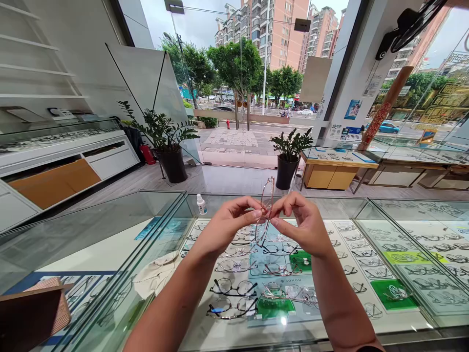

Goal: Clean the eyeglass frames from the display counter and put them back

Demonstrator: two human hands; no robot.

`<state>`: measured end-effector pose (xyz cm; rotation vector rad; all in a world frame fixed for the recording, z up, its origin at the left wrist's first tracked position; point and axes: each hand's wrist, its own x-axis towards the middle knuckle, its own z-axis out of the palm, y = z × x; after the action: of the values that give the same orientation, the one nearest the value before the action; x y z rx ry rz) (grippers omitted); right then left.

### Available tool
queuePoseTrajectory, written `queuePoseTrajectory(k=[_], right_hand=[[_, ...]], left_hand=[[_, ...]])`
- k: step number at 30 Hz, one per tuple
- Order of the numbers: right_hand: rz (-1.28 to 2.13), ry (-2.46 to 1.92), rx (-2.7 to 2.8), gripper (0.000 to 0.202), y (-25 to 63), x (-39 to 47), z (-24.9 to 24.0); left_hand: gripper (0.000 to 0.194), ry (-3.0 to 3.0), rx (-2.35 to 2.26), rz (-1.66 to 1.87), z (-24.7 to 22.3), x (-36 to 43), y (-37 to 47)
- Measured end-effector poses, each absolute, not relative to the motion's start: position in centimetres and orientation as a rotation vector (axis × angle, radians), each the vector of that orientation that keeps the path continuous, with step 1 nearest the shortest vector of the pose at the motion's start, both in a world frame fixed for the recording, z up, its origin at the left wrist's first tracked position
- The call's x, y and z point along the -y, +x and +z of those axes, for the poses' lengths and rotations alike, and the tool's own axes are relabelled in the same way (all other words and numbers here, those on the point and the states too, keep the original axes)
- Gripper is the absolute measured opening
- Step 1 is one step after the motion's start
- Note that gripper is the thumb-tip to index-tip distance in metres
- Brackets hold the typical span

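A thin metal-framed pair of eyeglasses [271, 188] is held up over the glass display case, turned on edge so its rims stand roughly upright. My left hand [234, 221] pinches it near the middle of the frame, thumb and fingertips closed. From the other side, my right hand [303, 222] also grips the eyeglasses with thumb and forefinger, the other fingers curled. Exactly which part each fingertip presses is too small to make out. Below my hands, rows of eyeglasses [234, 287] lie inside the display case [198, 337].
A small white bottle [201, 204] stands on the glass behind my left hand. A crumpled pale cloth [156, 275] lies left of my forearm. At lower left is a brown box-like object [34, 313]. Potted plants [171, 164] and more display cabinets [331, 173] stand beyond.
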<state>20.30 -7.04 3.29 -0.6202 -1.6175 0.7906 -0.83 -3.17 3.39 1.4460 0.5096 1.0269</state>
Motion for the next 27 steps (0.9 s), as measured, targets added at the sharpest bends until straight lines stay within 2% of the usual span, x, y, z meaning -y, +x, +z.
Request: queuePoseTrajectory(k=[7, 16, 27], right_hand=[[0.802, -0.695, 1.552, 0.035, 19.6, 6.8, 3.1], [0.360, -0.894, 1.446, 0.027, 17.7, 7.2, 2.4], [0.740, -0.672, 1.491, 0.031, 19.8, 6.0, 2.8]], left_hand=[[0.021, 1.584, -0.580, 1.180, 3.4, 3.8, -0.3], [0.009, 2.059, -0.762, 1.450, 3.4, 5.7, 0.9], [0.014, 1.872, -0.641, 1.311, 3.6, 4.7, -0.4]])
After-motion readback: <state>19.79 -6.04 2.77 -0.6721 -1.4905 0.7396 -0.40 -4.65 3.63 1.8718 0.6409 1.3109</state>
